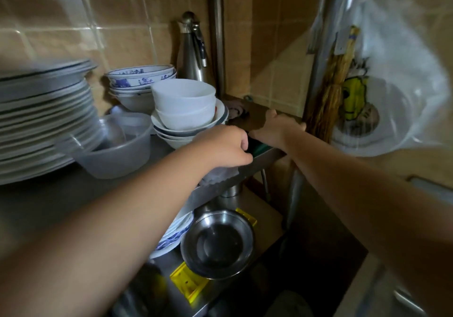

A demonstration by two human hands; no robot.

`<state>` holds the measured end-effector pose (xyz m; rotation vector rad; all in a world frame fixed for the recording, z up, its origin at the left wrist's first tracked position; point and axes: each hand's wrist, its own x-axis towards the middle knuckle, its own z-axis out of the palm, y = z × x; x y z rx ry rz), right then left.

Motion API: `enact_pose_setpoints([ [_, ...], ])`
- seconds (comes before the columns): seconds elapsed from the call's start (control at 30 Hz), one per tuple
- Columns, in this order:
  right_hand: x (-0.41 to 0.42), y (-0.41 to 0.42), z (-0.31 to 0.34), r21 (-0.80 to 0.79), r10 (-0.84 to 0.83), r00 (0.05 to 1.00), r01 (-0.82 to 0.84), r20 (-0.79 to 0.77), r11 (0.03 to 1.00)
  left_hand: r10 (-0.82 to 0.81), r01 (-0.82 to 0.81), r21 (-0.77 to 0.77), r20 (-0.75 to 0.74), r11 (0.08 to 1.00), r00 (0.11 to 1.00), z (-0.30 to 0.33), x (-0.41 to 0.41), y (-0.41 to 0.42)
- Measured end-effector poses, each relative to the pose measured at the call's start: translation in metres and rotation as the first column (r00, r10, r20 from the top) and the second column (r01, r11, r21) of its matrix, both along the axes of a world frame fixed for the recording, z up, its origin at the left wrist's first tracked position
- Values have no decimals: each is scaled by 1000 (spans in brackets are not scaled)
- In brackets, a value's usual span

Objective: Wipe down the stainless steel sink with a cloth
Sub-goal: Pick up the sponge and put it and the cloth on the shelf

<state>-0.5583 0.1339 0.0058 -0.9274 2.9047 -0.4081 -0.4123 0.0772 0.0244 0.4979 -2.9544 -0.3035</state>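
My left hand [225, 145] reaches to the edge of a steel shelf [267, 156], its fingers curled against a dark green scouring pad [261, 147]. A white cloth [220, 173] lies bunched under that wrist and hangs over the shelf edge. My right hand [275, 129] rests palm down on the shelf just behind the pad, fingers stretched out and thumb beside the pad. Below the shelf, the stainless steel sink [318, 250] shows as a dark basin.
The shelf holds a tall stack of plates [44, 120], a clear plastic tub [115, 150], stacked white bowls [183, 106] and a steel flask [192, 49]. A steel bowl [218, 243] and yellow rack [188, 285] stand under it. A plastic bag [382, 91] hangs on a post at right.
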Motion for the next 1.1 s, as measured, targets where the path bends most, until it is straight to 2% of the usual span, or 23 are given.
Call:
enact_pose_setpoints([
  [0.07,3,29,8,-3,-38,999,38,-7,999,-82,82,-22,16,996,997,4,-9,13],
  [0.2,21,117,12,-94,-55,989,42,-141,995,-253,254,-11,55,967,966,5,-33,57],
  [0.27,34,164,12,-132,-168,975,149,-147,980,-343,344,-24,36,939,939,1,-43,88],
  [0.33,49,214,11,-99,-291,943,278,-161,956,-432,431,-67,-14,900,902,-3,-51,126],
  [0.43,74,295,12,18,-416,886,428,-205,904,-603,599,-72,-38,797,797,-4,-57,199],
  [0.57,120,408,12,96,-603,773,628,-200,773,-779,780,1,-59,625,624,-9,-48,305],
  [0.67,156,485,3,142,-726,665,747,-175,650,-863,865,17,-69,501,501,-15,-31,378],
  [0.73,177,533,-7,176,-763,626,779,-164,602,-895,897,4,-49,443,443,-23,-21,424],
  [0.87,215,619,-25,102,-819,542,840,-189,532,-914,912,-61,-46,406,404,-43,-13,505],
  [1.1,227,734,-74,99,-838,513,859,-185,503,-892,882,-133,-34,451,451,-107,-13,604],
])
